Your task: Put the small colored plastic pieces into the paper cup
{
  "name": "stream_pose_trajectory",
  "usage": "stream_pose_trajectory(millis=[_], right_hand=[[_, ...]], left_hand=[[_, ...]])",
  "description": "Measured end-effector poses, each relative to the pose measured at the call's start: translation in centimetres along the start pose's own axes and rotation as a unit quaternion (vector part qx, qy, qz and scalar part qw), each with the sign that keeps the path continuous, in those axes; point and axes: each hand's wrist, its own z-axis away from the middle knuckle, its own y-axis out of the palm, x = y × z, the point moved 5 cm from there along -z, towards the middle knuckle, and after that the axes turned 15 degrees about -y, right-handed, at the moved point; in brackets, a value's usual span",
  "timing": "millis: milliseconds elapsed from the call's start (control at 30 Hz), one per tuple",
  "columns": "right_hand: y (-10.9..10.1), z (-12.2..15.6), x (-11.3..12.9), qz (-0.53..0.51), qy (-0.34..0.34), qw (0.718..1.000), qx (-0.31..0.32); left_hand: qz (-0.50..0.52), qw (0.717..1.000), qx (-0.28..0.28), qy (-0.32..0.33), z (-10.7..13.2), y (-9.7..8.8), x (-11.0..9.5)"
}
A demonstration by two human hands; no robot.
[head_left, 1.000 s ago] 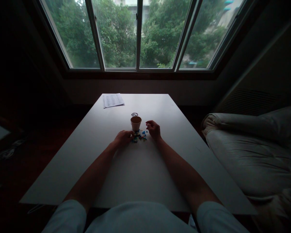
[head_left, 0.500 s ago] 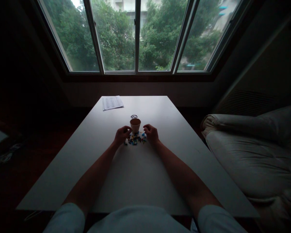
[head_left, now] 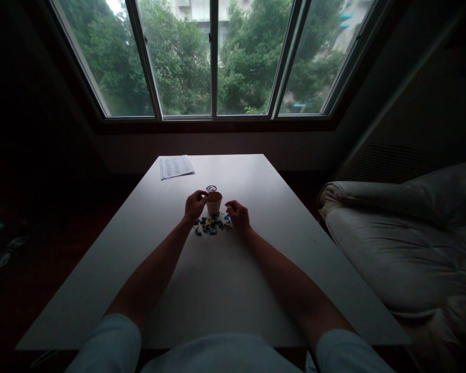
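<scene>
A small brown paper cup [head_left: 214, 202] stands upright in the middle of the white table [head_left: 217, 280]. In front of it lies a scatter of several small coloured pieces [head_left: 210, 225], blue, green and dark. My left hand [head_left: 194, 205] is raised at the cup's left rim with fingers pinched together; what they hold is too small to make out. My right hand [head_left: 237, 214] rests on the table at the right edge of the pieces, fingers curled in a loose pinch.
A printed sheet of paper [head_left: 176, 166] lies at the table's far left corner. A small dark ring-shaped object [head_left: 211, 188] sits just behind the cup. A pale cushioned sofa [head_left: 404, 243] stands right of the table. A wide window [head_left: 213, 57] fills the far wall.
My left hand has lifted from the pile of pieces up to the cup's left rim. My right hand has dropped from beside the cup to the right edge of the pieces.
</scene>
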Motion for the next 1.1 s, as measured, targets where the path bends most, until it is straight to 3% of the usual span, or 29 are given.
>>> stream_pose_trajectory(millis=[133,267,400,500,700,833,933,1100], right_hand=[[-0.3,-0.1,-0.1,0.006,0.003,1.0,-0.003],[-0.1,0.0,0.0,0.037,-0.001,0.999,0.006],[0.9,0.4,0.7,0.062,-0.034,0.997,0.029],[1.3,0.5,0.8,0.051,-0.04,0.997,0.046],[0.4,1.1,-0.8,-0.014,0.016,0.999,0.041],[-1.0,1.5,-1.0,0.036,-0.024,0.998,0.041],[-1.2,1.5,-0.9,0.107,-0.103,0.981,0.128],[-0.3,2.2,-1.3,0.154,-0.171,0.929,0.29]], left_hand=[[-0.024,0.999,-0.04,0.002,0.1,-0.8,1.7],[-0.062,0.993,-0.094,-0.036,0.7,-2.3,4.8],[-0.128,0.986,-0.077,-0.069,1.2,-2.3,6.9],[-0.168,0.983,-0.056,-0.045,1.6,-1.5,7.0],[-0.225,0.974,-0.019,0.021,2.2,0.1,6.1],[-0.243,0.97,-0.014,0.018,2.4,0.0,5.9],[-0.252,0.967,-0.011,0.018,2.5,0.0,5.8],[-0.246,0.969,-0.004,0.017,2.4,0.0,5.9]])
